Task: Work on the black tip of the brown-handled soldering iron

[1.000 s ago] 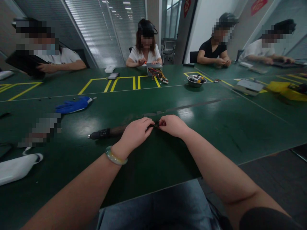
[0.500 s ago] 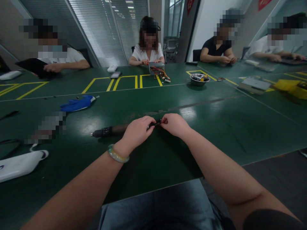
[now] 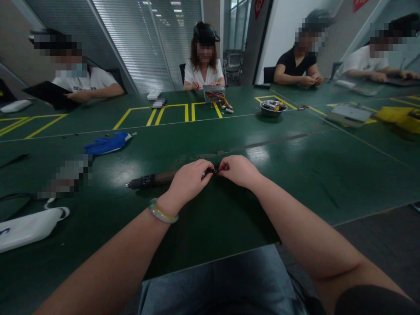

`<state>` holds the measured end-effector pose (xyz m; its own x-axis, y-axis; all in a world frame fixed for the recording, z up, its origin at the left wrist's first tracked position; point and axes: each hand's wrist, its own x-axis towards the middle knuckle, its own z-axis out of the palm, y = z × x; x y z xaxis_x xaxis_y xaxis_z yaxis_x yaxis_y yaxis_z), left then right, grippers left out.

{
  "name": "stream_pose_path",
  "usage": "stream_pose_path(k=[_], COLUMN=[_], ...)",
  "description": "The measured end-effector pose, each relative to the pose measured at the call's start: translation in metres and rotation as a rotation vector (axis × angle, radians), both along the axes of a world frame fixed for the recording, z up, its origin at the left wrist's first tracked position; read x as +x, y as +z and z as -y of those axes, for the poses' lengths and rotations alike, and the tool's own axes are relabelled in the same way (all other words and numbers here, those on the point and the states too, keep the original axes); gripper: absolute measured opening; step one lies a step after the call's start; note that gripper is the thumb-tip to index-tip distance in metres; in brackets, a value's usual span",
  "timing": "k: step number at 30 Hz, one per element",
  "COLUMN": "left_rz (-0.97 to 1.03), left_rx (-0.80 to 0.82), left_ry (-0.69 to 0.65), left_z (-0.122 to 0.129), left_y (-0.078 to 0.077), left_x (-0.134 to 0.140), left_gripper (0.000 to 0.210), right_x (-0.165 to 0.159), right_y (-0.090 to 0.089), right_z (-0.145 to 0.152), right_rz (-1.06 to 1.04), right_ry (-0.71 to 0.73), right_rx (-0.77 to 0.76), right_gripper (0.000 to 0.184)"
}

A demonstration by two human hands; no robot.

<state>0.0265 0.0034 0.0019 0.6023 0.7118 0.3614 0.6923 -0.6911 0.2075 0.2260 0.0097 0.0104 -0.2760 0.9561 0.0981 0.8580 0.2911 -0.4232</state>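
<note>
An electric screwdriver (image 3: 151, 180) with a brown body and black front end lies on the green table (image 3: 210, 218), its metal tip pointing left. My left hand (image 3: 189, 178), with a pale bracelet (image 3: 163, 212) at the wrist, is closed around the tool's rear end. My right hand (image 3: 239, 171) pinches close beside the left fingertips. Between the two hands shows a small dark piece (image 3: 215, 171) at the tool's tail; the fingers cover most of it, and its kind is unclear.
A blue glove (image 3: 108, 143) lies to the left, with a white device (image 3: 31, 229) nearer me. Across the table are a metal box with coloured wires (image 3: 215, 94) and a metal bowl of small parts (image 3: 273, 108). Several people sit opposite. A yellow item (image 3: 398, 118) lies far right.
Both hands stay almost in place, with only slight finger movement at the small dark piece. The whole view has shifted very slightly.
</note>
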Motion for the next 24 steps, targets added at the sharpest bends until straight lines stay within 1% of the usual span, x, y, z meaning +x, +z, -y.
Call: stream_pose_path(k=[9, 15, 19, 24], left_rz=[0.015, 0.024, 0.020, 0.004], left_rx=[-0.005, -0.010, -0.011, -0.001], left_ry=[-0.016, 0.011, 0.006, -0.024], left_z=[-0.0019, -0.0022, -0.0026, -0.0023], left_y=[-0.0022, -0.0033, -0.0034, -0.0019], left_x=[-0.0001, -0.0008, -0.0010, -0.0008], left_gripper=[0.019, 0.030, 0.025, 0.019], right_x=[0.0003, 0.0015, 0.0017, 0.0018], right_y=[-0.0003, -0.0017, -0.0011, 0.0006], right_z=[-0.0003, -0.0020, -0.0018, -0.0001], right_rz=[-0.031, -0.074, -0.062, -0.032], right_ry=[0.012, -0.015, -0.015, 0.024], right_rx=[0.027, 0.035, 0.012, 0.004], right_gripper=[0.005, 0.008, 0.007, 0.004])
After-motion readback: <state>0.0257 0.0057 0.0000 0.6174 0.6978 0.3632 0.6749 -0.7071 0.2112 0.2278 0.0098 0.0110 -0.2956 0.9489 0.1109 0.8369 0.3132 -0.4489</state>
